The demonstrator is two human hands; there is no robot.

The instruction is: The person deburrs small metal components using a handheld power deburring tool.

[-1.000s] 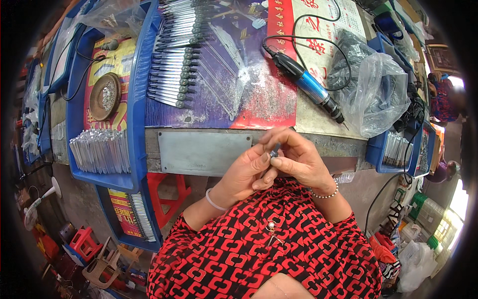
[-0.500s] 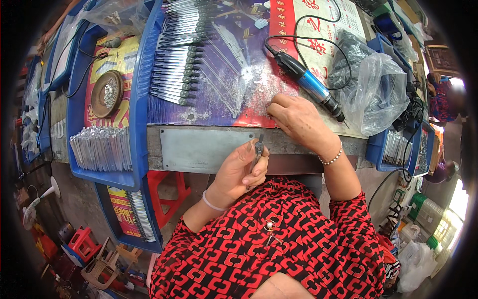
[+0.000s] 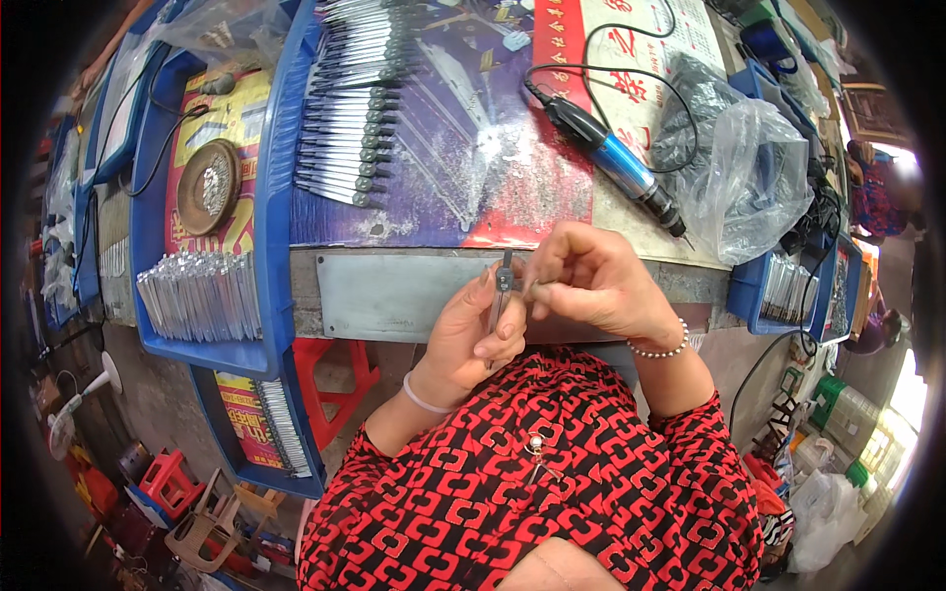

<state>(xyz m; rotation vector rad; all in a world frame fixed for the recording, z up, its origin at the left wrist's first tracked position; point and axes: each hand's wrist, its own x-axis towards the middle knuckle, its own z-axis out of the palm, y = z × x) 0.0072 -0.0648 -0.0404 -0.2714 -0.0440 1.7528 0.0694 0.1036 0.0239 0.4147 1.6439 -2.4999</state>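
My left hand point(image 3: 471, 330) is closed around a slim metal drawing compass point(image 3: 504, 281), its dark head and short stem pointing up and its legs running down between the fingers. Just right of the compass head, my right hand point(image 3: 596, 286) has thumb and forefinger pinched together. Whatever lies in that pinch is too small to make out. Both hands are above the bench's front edge, close to a grey metal plate point(image 3: 394, 294). Similar compasses point(image 3: 340, 148) lie in a row on the bench, dark heads to the right.
At the back right rests a blue electric screwdriver point(image 3: 623, 165) with a looping black cord. Beside it sits a clear plastic bag point(image 3: 754, 187). On the left, a blue tray point(image 3: 276, 197) contains a round dish point(image 3: 227, 202) of small parts and upright metal pieces point(image 3: 202, 295).
My right hand has lifted off the bench top and come toward me, its pinched fingers now beside the compass head. My left hand still holds the compass, now more upright.
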